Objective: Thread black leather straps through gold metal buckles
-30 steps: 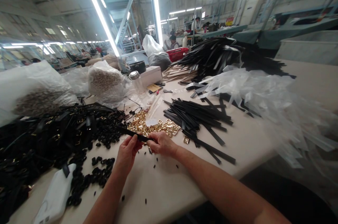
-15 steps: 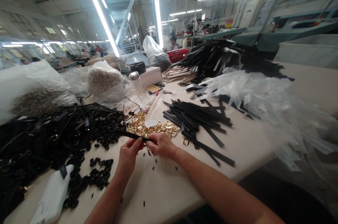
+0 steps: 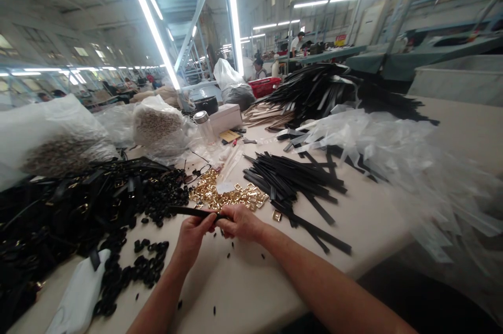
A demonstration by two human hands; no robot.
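Between both hands I hold a black strap (image 3: 188, 211), its free end reaching left toward the black pile. My left hand (image 3: 194, 234) pinches it with thumb and fingers. Close beside it, my right hand (image 3: 239, 222) grips the strap's other end, and the fingers hide what is there. Just beyond the hands lie many gold buckles (image 3: 223, 195), with one single gold buckle (image 3: 277, 215) apart to the right. Loose black straps (image 3: 294, 182) are heaped right of the buckles. To the left are small black loops (image 3: 165, 192).
A pile of black straps with gold buckles (image 3: 78, 203) covers the left side, near a white object (image 3: 78, 292). Clear bags (image 3: 159, 127), a bottle (image 3: 203, 127) and a white box (image 3: 226, 118) stand behind. White strips (image 3: 385, 140) hang over the right edge.
The strap has shifted slightly in my hands, which stay close together at nearly the same spot. The view has tilted a little. A background person now stands more upright.
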